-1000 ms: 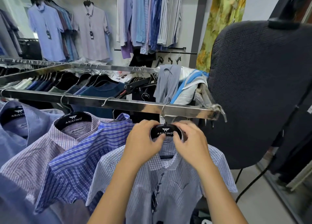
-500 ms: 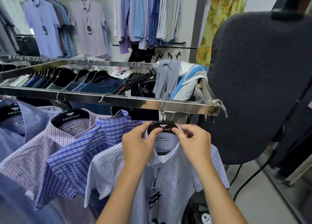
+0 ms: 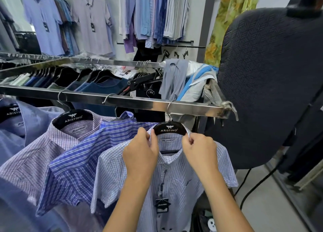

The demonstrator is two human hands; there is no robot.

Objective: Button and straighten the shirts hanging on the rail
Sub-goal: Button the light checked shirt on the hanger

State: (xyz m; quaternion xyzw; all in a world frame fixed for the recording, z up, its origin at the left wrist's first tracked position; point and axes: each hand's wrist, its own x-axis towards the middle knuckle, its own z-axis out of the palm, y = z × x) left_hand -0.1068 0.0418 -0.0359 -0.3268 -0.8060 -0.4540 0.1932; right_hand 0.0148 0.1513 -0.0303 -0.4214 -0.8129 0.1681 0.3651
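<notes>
In the head view, a light checked shirt (image 3: 176, 179) hangs at the right end of the steel rail (image 3: 122, 100), on a black hanger (image 3: 169, 128) whose hook sits over the bar. The shirt's long axis runs straight down. Its collar is uppermost at the hanger, its front is turned toward the camera, and its shoulders lie roughly along the rail. The placket is seen closed down the middle, with a price tag (image 3: 162, 205) dangling against it.

The left hand (image 3: 140, 154) is raised to the collar's left side, and the edge is pinched between thumb and curled fingers (image 3: 148, 135). The right hand (image 3: 199, 151) is placed likewise on the collar's right side, the cloth being nipped between thumb and forefinger.

Just beside the shirt on the left, a blue striped shirt (image 3: 78, 158) and a purple checked shirt (image 3: 35, 153) are hung at a slant. A dark padded panel (image 3: 271, 74) stands near the rail's right end.

Compared with one second ago, the hands are set wider apart, so the hanger's printed label is fully uncovered. Against half a second ago, the grip is hardly altered.
</notes>
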